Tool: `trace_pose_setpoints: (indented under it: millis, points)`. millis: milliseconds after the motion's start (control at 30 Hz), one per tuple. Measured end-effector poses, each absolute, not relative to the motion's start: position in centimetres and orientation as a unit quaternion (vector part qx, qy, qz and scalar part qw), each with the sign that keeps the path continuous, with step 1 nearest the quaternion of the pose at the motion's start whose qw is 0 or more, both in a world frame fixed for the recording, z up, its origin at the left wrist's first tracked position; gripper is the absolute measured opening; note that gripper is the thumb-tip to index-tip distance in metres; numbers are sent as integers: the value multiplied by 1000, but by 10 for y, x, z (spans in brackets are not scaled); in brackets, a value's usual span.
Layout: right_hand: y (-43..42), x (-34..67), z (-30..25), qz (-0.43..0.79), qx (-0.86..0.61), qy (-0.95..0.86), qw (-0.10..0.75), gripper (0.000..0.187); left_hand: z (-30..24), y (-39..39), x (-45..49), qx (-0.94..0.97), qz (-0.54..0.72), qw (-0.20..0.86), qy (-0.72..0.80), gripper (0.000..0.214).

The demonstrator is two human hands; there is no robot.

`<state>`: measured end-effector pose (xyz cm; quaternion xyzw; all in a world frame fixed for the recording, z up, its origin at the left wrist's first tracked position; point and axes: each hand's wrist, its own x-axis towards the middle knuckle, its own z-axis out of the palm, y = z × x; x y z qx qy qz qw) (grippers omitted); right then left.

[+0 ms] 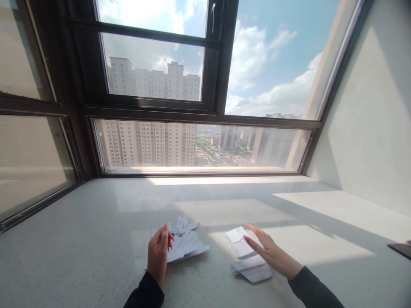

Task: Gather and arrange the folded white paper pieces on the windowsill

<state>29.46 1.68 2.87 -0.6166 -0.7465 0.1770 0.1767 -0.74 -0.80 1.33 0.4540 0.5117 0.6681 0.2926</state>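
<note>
My left hand [158, 252] is raised beside a loose pile of folded white papers [188, 248] and partly covers it. Its fingers are curled in, thumb against index finger, and no object shows between them. To the right, my right hand [268, 248] hovers at a folded white paper square [237, 240] with fingers stretched out and thumb apart from them. Whether it touches the square I cannot tell. Just below lie more folded white papers [253, 269], stacked unevenly and partly hidden by the hand.
The papers lie on a wide, pale speckled sill [96, 239] crossed by sunlight and shadow. Dark window frames [205, 117] stand at the back and left, a white wall [379, 128] at the right. A dark flat object [401, 250] lies at the right edge.
</note>
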Motion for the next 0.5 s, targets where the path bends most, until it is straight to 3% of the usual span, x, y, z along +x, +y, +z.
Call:
trace_pose_setpoints:
  millis: [233, 500]
  points:
    - [-7, 346, 9, 227, -612, -735, 183, 93, 8, -8, 3, 459, 662, 312, 504, 41]
    - [4, 327, 1, 291, -539, -771, 176, 108, 9, -9, -2, 465, 667, 294, 502, 41]
